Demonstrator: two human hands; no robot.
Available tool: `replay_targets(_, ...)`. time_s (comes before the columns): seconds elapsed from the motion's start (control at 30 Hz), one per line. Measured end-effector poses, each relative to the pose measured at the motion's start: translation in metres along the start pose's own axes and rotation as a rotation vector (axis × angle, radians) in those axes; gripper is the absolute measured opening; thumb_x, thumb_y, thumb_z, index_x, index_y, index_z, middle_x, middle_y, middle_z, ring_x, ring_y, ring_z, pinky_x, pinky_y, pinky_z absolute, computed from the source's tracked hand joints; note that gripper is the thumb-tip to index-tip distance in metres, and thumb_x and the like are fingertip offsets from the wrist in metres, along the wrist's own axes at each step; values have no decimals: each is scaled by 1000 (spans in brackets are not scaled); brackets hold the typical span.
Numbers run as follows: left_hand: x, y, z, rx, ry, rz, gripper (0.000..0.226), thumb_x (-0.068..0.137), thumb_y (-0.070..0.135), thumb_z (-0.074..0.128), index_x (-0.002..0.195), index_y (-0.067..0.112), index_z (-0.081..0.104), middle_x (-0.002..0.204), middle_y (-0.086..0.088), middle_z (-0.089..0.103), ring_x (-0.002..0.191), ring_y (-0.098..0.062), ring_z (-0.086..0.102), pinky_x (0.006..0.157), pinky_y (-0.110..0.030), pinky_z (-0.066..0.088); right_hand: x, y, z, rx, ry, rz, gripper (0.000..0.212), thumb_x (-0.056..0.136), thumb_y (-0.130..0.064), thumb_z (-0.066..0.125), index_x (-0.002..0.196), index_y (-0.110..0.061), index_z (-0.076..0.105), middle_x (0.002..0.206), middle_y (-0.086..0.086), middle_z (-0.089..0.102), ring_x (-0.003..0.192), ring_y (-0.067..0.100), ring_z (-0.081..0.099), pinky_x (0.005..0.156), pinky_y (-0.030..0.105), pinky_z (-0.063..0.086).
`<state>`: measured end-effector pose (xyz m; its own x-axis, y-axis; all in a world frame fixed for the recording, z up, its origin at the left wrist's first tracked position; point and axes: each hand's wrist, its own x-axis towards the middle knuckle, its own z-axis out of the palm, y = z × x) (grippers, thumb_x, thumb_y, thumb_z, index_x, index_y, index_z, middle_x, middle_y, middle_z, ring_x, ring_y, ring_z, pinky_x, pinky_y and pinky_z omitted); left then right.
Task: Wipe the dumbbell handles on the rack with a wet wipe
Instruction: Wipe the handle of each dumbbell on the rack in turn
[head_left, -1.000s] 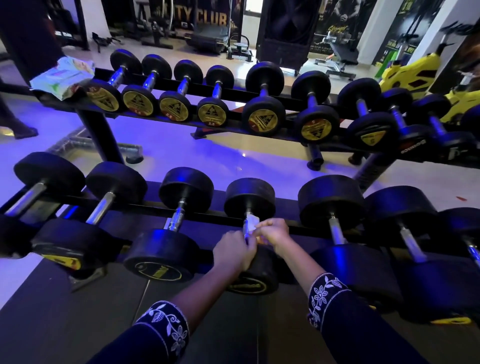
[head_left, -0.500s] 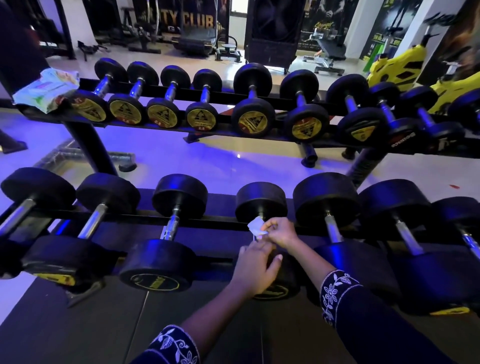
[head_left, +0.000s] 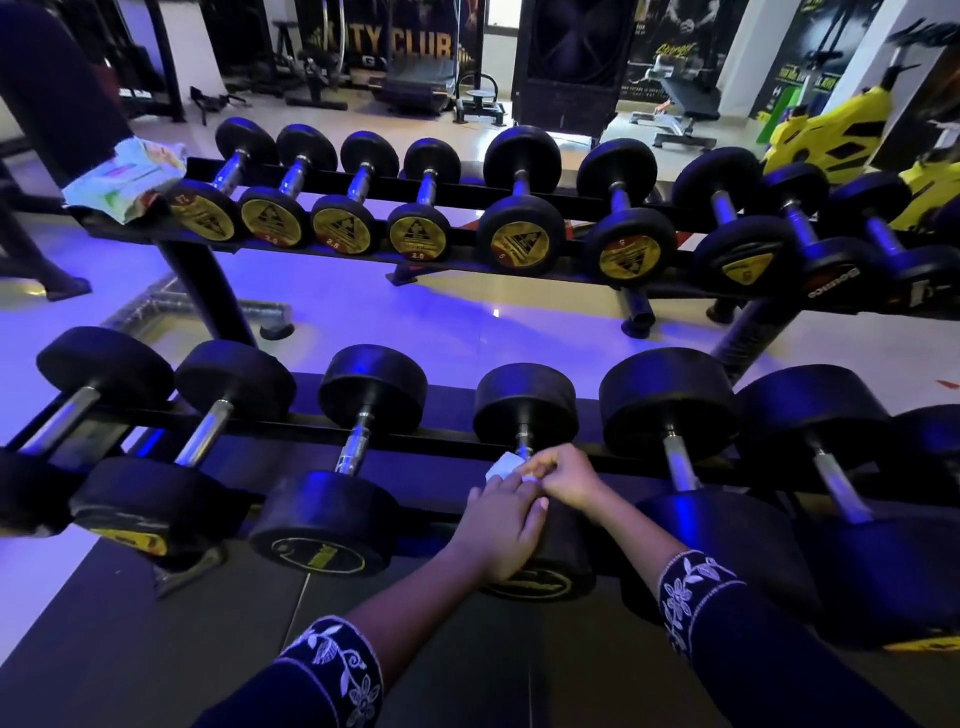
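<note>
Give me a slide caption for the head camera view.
Right hand pinches a wet wipe at a lower-rack dumbbell handle; left hand rests on its near weight.

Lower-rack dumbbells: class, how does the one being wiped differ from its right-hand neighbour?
The wiped dumbbell has smaller heads than the neighbour. Its handle is mostly covered by the left hand, right hand and wet wipe; the neighbour's is bare. Both have black heads.

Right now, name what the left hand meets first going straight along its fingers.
Likely the wipe, right ahead of the left hand and held at the handle by the right hand; whether they touch is unclear.
</note>
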<state>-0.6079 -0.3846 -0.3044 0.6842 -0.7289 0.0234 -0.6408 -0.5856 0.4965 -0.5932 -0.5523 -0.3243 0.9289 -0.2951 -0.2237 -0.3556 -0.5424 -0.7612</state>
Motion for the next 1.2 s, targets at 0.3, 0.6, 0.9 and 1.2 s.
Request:
replay_targets(0.3,6,11,1,113,-38,9,45,103,40,24,130,12,47,134,-10,48,113,-28,44,93,-44,36,12,-21,-5,-7,218,45,19,71,-13,80,88,-8,76,76,2,68,66,5,53,51,4,36)
replay_targets(0.6,5,6,0,95,-32,32,42,102,42,23,124,16,48,130,-7,48,112,-25,44,90,-42,35,11,-20,-4,-82,333,6,15,73,-12,77,87,-9,76,85,4,73,80,13,66,68,14,41)
replay_targets(0.9,4,5,-1,80,-21,39,41,103,41,24,126,18,47,129,-7,48,110,-25,45,91,-42,37,-6,-5,-2,13,245,109,8,72,-6,77,80,-7,75,75,6,70,62,10,60,47,3,39)
replay_targets(1.2,6,10,-4,112,-55,27,38,103,40,25,124,19,47,131,-7,48,113,-26,44,91,-42,36,18,-15,3,874,95,505,23,95,3,37,82,-2,55,48,8,60,35,15,58,35,19,44)
